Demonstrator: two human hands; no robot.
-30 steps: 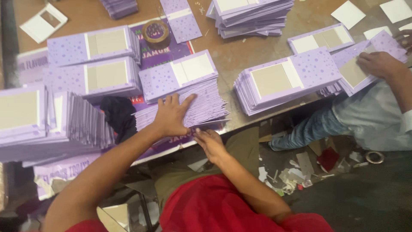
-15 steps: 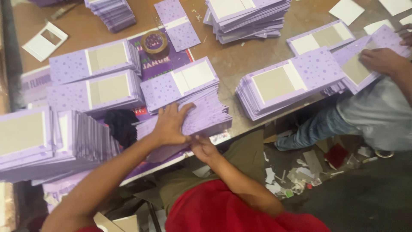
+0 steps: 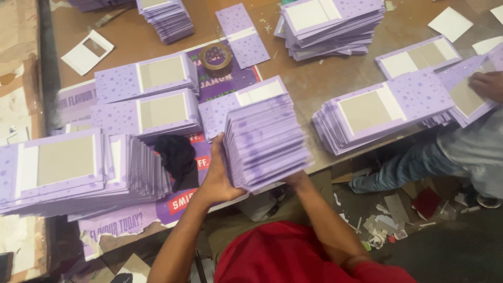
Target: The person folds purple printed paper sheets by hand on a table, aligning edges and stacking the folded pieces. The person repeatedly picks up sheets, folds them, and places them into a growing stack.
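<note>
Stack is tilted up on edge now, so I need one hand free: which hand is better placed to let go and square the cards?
Probably the right hand: it sits mostly hidden under the stack, while the left hand braces its side.

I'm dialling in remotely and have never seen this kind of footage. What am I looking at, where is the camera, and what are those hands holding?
No machine here: the camera sits on a person's head and looks down at their own bare arms. The left hand and right hand grip a thick stack of lilac spotted flat card sleeves, tipped on edge. More such stacks cover the brown worktable, with a roll of brown tape and a black cloth. At the right edge, a co-worker's hand rests on another stack.
</note>
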